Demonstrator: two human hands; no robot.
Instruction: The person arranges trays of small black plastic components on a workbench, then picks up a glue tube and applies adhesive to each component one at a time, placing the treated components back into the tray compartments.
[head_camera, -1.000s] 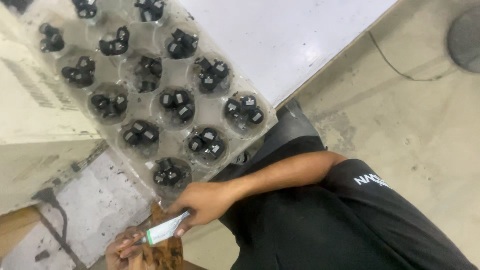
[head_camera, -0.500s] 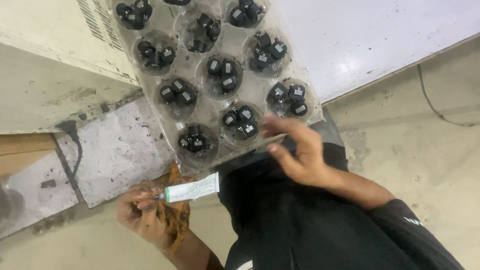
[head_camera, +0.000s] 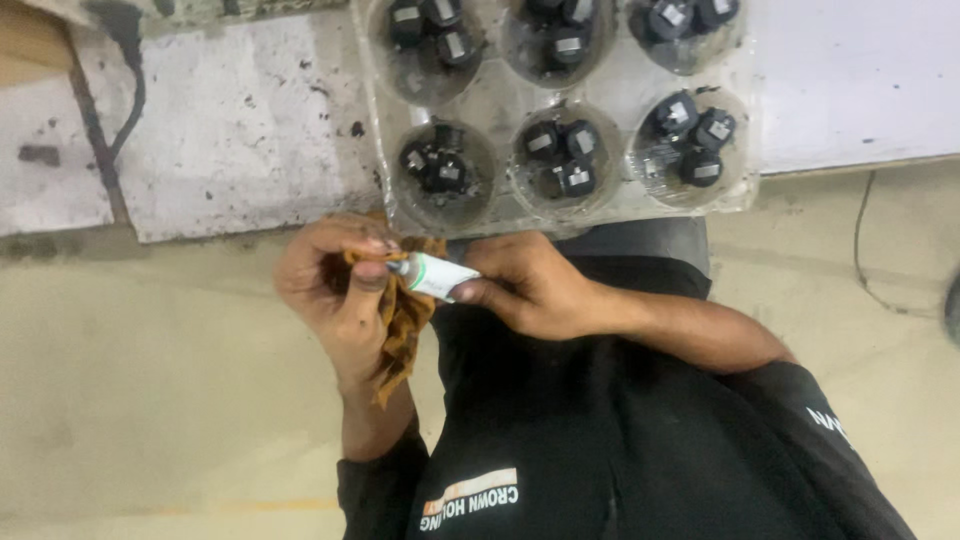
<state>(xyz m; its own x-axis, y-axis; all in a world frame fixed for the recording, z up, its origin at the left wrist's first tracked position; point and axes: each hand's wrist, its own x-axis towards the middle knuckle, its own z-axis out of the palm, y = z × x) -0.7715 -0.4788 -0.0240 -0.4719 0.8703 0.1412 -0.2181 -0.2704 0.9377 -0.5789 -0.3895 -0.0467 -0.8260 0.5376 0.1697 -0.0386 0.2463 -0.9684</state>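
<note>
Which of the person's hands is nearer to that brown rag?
Left. The left hand holds the rag, which hangs from its fingers. The right hand is just beside it, gripping a small white tube whose tip points at the left hand.

Black short-sleeved shirt (head_camera: 620, 420), bare forearms, white and orange printed lettering near the hem

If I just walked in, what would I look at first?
Probably the small white tube in the middle, gripped by the right hand while the left hand pinches its cap end and clutches a brown rag. Just above them sits a clear plastic tray whose round cups hold little black parts.
</note>
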